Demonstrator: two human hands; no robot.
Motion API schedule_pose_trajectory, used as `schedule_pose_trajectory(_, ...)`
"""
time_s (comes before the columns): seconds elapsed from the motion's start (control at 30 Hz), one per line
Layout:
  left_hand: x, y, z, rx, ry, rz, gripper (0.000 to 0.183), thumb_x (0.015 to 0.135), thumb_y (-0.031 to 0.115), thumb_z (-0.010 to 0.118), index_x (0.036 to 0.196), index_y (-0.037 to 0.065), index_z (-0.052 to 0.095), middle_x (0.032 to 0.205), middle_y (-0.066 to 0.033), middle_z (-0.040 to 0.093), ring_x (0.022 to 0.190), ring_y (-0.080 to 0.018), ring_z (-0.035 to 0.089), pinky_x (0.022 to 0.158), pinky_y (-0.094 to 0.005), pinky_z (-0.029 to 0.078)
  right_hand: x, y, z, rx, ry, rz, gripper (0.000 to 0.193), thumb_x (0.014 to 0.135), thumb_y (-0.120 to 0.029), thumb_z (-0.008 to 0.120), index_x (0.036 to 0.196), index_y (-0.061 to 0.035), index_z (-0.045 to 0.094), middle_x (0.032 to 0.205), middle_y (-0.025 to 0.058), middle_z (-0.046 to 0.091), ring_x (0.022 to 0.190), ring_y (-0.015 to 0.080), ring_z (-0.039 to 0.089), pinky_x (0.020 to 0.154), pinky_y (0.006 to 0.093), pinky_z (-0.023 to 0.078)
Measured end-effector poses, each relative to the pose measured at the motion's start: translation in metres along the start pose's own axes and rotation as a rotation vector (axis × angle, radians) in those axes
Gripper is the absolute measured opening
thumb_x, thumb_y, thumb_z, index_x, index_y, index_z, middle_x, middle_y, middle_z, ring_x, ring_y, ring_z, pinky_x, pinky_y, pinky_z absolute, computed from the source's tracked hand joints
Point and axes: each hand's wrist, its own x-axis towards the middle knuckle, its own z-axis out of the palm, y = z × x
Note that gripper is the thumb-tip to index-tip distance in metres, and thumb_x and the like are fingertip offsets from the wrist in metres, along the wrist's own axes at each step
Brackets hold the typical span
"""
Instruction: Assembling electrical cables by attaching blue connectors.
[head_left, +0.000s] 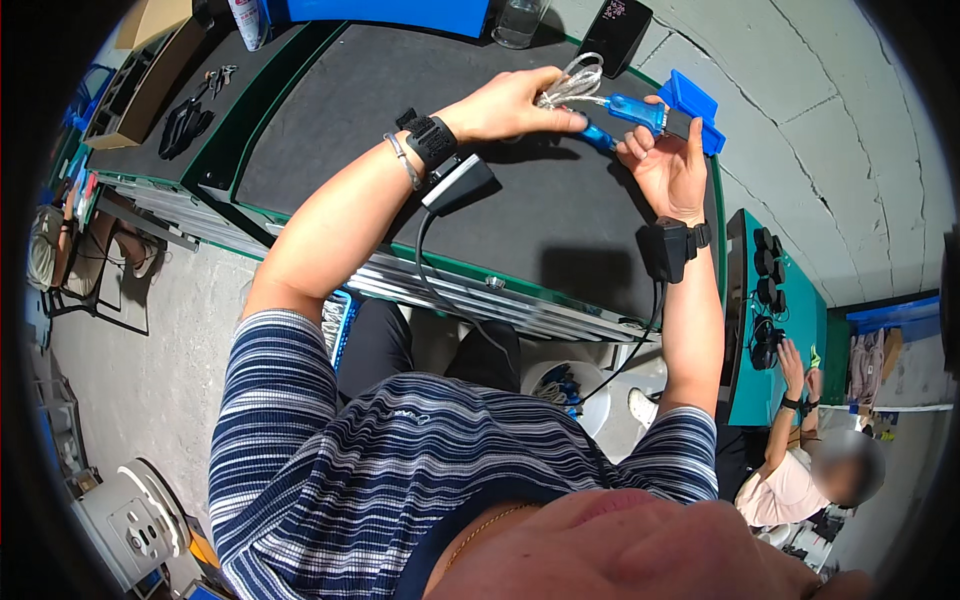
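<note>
A clear silver cable, gathered into a loop, runs to a translucent blue connector with a dark end. My left hand is closed on the bundled cable, over the far right part of the dark work mat. The fingers of my right hand grip the blue connector near its dark end. A second blue end of the cable lies between the two hands. Both wrists carry black straps, and black boxes with cords sit by them.
Just beyond my right hand is a blue bin. A black device, a glass jar and a blue tray line the far edge. A white bucket stands below the bench. Another person works at a teal table on the right.
</note>
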Motion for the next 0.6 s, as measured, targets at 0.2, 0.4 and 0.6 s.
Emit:
schedule_pose_trajectory(0.2,0.001,-0.005,0.002,0.139,-0.007,-0.084,0.039,0.092,0.028,0.064,0.123,0.006,0.054,0.091,-0.0085,0.068,0.083,-0.0165,0.062,0.075,-0.0328,0.047,0.002,-0.003,0.003,0.068,-0.040,-0.032,0.063,0.098,-0.053,0.041,0.133,-0.0013,0.042,0.087,0.0066,0.055,0.082,0.0181,0.051,0.085,0.0360,0.042)
schedule_pose_trajectory(0.4,0.001,-0.004,0.002,-0.106,-0.034,-0.136,0.031,0.098,0.033,0.051,0.101,0.003,0.060,0.079,-0.0017,0.059,0.070,-0.0103,0.053,0.063,-0.0254,0.042,0.000,-0.002,0.001,0.017,0.043,-0.069,0.059,0.097,-0.042,0.052,0.137,-0.0001,0.040,0.097,0.0078,0.061,0.087,0.0183,0.057,0.085,0.0344,0.046)
schedule_pose_trajectory(0.6,-0.003,0.002,0.006,-0.404,-0.234,-0.133,0.035,0.101,0.034,0.045,0.087,0.004,0.056,0.071,0.0019,0.049,0.062,-0.0077,0.043,0.058,-0.0243,0.038,0.005,0.006,-0.008,-0.292,0.193,-0.005,0.050,0.099,-0.039,0.051,0.129,0.0008,0.051,0.095,0.0054,0.062,0.080,0.0120,0.058,0.079,0.0260,0.048)
